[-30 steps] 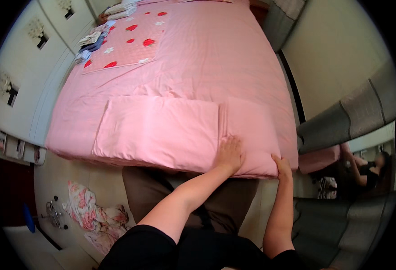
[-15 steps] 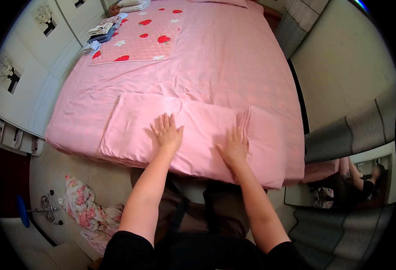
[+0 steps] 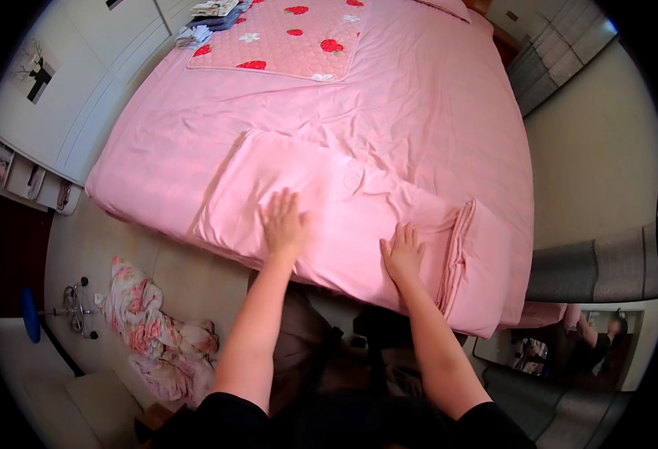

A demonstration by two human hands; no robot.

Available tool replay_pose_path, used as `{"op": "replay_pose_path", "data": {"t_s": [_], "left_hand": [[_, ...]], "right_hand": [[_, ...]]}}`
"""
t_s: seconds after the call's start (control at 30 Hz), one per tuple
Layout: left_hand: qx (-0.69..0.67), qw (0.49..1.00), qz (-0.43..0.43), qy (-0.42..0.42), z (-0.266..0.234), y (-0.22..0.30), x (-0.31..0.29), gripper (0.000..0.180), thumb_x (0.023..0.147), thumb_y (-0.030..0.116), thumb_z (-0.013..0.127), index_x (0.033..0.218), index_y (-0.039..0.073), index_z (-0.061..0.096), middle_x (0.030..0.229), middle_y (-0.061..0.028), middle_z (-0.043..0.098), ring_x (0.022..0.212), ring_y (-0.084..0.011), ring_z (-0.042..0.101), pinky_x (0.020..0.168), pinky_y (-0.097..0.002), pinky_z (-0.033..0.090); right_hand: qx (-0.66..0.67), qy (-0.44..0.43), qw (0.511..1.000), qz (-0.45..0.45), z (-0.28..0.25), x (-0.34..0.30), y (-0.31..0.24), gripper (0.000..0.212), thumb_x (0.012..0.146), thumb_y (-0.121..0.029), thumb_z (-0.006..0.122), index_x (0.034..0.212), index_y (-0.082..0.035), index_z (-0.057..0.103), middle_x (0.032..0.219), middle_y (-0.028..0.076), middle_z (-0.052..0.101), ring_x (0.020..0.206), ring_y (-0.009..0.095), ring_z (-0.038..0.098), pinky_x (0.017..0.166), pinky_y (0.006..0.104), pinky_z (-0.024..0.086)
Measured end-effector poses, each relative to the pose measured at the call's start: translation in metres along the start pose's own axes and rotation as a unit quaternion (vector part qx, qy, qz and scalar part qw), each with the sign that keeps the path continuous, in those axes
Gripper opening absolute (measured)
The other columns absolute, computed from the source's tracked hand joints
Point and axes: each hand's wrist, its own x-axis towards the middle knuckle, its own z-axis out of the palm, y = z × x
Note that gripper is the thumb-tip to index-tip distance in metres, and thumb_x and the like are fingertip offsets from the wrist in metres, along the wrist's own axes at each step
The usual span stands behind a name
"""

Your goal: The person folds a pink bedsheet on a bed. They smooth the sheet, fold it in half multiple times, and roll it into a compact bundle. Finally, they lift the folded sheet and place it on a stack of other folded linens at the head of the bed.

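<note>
Along the near edge of the bed (image 3: 441,112), a folded pink cloth (image 3: 336,209) lies oblong, soft, puckered, pleated toward one end (left hand (image 3: 285,227) and right hand (image 3: 404,258) palm-down over it, fingers slightly apart).

I am in a home bedroom: a wide bed in wrinkled pink cloth (image 3: 434,97) fills the room, bearing folded pink fabric bedding (image 3: 344,228) and a quilted pink strawberry-patterned mat (image 3: 284,45). White panelled cabinets (image 3: 82,45) line the left; grey cloth curtains (image 3: 565,60) hang right.
</note>
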Motion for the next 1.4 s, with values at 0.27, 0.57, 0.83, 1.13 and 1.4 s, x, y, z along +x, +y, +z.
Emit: {"op": "replay_pose_path", "data": {"t_s": [0.27, 0.57, 0.83, 1.13, 1.4], "left_hand": [[-0.128, 0.911, -0.312, 0.238, -0.002, -0.141, -0.046, 0.076, 0.082, 0.036, 0.073, 0.14, -0.004, 0.044, 0.146, -0.0285, 0.042, 0.139, -0.0398, 0.037, 0.115, -0.0489, 0.028], [-0.7, 0.468, -0.521, 0.14, -0.004, -0.171, -0.027, 0.055, 0.083, 0.03, 0.08, 0.125, 0.005, 0.057, 0.122, -0.0095, 0.06, 0.106, -0.0236, 0.059, 0.09, -0.0407, 0.051], [-0.808, 0.462, -0.352, 0.101, -0.021, -0.159, -0.017, 0.064, 0.097, 0.041, 0.058, 0.145, 0.003, 0.04, 0.148, -0.0136, 0.045, 0.137, -0.0308, 0.042, 0.115, -0.0501, 0.033], [-0.845, 0.48, -0.213, 0.105, -0.08, -0.101, -0.023, 0.064, 0.1, 0.044, 0.053, 0.146, 0.002, 0.038, 0.15, -0.0118, 0.042, 0.138, -0.0287, 0.04, 0.116, -0.0472, 0.029], [-0.827, 0.536, -0.164, 0.048, -0.092, -0.083, -0.028, 0.058, 0.1, 0.036, 0.055, 0.142, -0.001, 0.042, 0.142, -0.0114, 0.051, 0.132, -0.027, 0.048, 0.113, -0.0453, 0.035]], "right_hand": [[0.047, 0.034, 0.981, -0.187, 0.01, -0.008, -0.154, 0.077, 0.091, -0.054, 0.056, 0.152, -0.012, 0.034, 0.16, 0.019, 0.025, 0.149, 0.035, 0.019, 0.118, 0.0581, 0.015], [0.005, 0.048, 0.975, -0.217, 0.042, -0.01, -0.166, 0.081, 0.09, -0.056, 0.055, 0.154, -0.012, 0.032, 0.16, 0.017, 0.024, 0.149, 0.036, 0.018, 0.119, 0.0555, 0.014], [0.036, 0.088, 0.971, -0.221, 0.042, -0.012, -0.166, 0.08, 0.089, -0.05, 0.059, 0.15, -0.004, 0.034, 0.157, 0.021, 0.029, 0.147, 0.038, 0.023, 0.118, 0.0543, 0.019], [0.153, 0.063, 0.97, -0.176, 0.043, -0.008, -0.162, 0.071, 0.093, -0.039, 0.054, 0.147, 0.002, 0.035, 0.157, 0.023, 0.028, 0.147, 0.038, 0.023, 0.119, 0.0512, 0.02], [0.491, 0.067, 0.859, -0.128, 0.059, 0.001, -0.203, 0.062, 0.098, -0.025, 0.049, 0.147, 0.008, 0.032, 0.154, 0.029, 0.03, 0.144, 0.037, 0.03, 0.118, 0.038, 0.023]]}}
